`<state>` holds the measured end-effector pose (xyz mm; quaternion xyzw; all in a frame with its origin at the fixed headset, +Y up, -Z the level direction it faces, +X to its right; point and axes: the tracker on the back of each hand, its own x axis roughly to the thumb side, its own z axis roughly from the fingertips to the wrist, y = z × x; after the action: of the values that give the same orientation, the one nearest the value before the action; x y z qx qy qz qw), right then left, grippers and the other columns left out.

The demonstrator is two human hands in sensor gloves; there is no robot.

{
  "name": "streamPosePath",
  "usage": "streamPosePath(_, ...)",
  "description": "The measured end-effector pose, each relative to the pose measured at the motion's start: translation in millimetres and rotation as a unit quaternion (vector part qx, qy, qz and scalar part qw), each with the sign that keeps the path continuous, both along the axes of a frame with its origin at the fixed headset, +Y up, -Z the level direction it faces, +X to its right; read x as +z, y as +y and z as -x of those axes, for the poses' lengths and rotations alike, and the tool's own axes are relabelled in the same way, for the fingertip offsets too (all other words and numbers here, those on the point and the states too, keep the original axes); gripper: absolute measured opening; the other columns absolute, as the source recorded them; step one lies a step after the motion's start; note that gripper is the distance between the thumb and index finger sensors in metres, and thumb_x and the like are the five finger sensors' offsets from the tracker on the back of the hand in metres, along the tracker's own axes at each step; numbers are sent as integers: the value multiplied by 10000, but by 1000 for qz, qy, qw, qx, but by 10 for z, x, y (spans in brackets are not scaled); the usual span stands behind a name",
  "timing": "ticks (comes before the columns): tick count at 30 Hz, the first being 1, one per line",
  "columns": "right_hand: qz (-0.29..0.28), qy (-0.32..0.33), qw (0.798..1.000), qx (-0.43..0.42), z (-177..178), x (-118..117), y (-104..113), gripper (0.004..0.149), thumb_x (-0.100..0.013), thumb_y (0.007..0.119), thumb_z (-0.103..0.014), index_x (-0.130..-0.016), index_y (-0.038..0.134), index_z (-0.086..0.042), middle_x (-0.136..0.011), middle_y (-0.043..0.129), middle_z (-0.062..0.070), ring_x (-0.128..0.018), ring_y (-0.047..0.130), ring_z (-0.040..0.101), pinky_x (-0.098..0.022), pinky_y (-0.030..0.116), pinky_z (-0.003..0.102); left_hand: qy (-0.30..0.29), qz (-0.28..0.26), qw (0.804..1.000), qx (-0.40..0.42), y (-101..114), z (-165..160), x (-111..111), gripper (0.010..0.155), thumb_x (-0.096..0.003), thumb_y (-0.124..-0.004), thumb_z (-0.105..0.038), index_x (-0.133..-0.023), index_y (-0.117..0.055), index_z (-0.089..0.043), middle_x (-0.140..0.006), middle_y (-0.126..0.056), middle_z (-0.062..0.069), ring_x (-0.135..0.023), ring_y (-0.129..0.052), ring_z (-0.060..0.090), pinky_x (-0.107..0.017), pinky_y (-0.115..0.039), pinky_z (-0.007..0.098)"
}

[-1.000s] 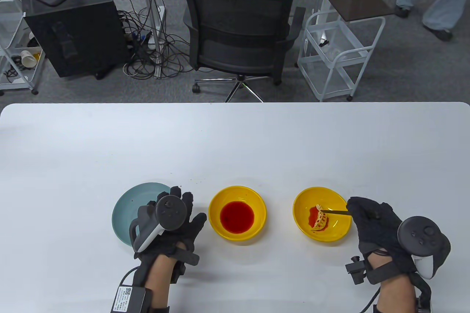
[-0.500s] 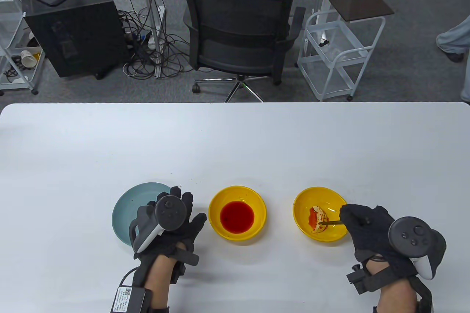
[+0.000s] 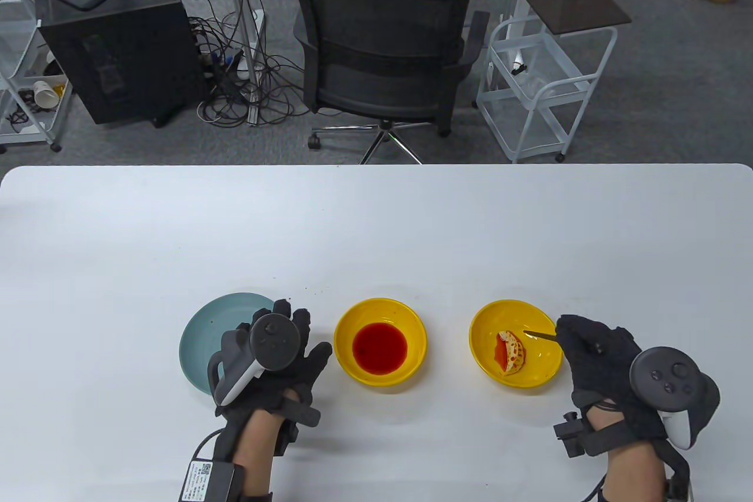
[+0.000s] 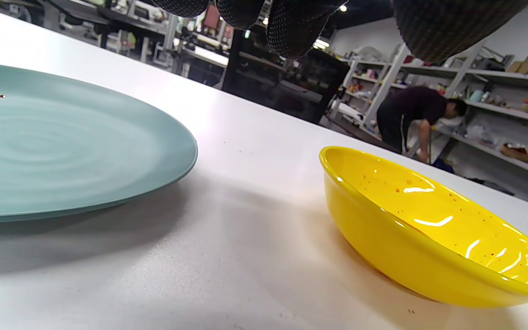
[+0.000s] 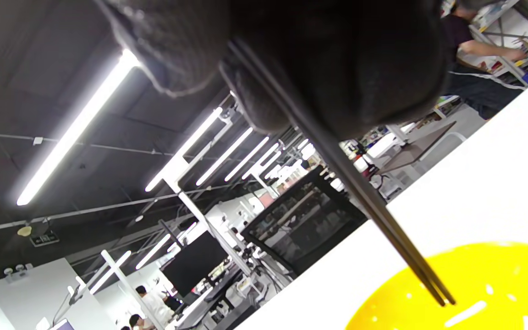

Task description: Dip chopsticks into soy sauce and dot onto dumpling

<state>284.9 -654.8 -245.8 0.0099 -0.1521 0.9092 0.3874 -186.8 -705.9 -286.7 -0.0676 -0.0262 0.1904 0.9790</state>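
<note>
Right hand pinches thin dark chopsticks over the glossy yellow bowl near the table's front edge; crimped, sauce-stained dumpling lies inside. Left hand rests with fingers spread on the matte teal plate.

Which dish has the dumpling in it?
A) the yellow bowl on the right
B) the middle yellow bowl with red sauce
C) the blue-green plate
A: the dumpling lies in the right yellow bowl, by the chopsticks that the right hand holds.
</note>
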Motion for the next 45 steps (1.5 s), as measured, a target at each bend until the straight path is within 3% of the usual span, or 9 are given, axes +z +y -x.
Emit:
streamPosePath(19,29,13,999,9,7,72,82,510,-429,761,-443,-784,874,-95,-738,967,203,-516,951,415,-667,480,772,5,8,1000,-6,3,2,4,793,-479,-690,-649,-1116,-545,-200,-1201,-362,91,-1090,-413,497,-724,-324,720)
streamPosePath(25,-29,14,999,-15,12,138,158,517,-433,754,-448,-807,855,-106,-747,961,199,-523,949,412,-663,486,772,5,9,1000,-7,9,5,5,792,-480,-690,-648,-1116,-545,-198,-1201,-362,90,-1090,-412,497,-725,-325,719)
streamPosePath(33,-160,94,983,-3,478,240,209,517,-428,759,-448,-854,828,-162,-791,945,182,-566,950,403,-666,484,778,4,10,1000,-5,10,17,3,792,-479,-690,-649,-1116,-546,-201,-1202,-362,90,-1090,-414,497,-725,-325,719)
streamPosePath(45,-172,211,959,75,1248,297,-12,522,-406,792,-434,-887,817,-234,-844,941,156,-622,970,386,-670,490,774,5,12,1000,-5,10,28,11,792,-481,-690,-649,-1117,-546,-200,-1202,-363,91,-1090,-414,498,-725,-325,719)
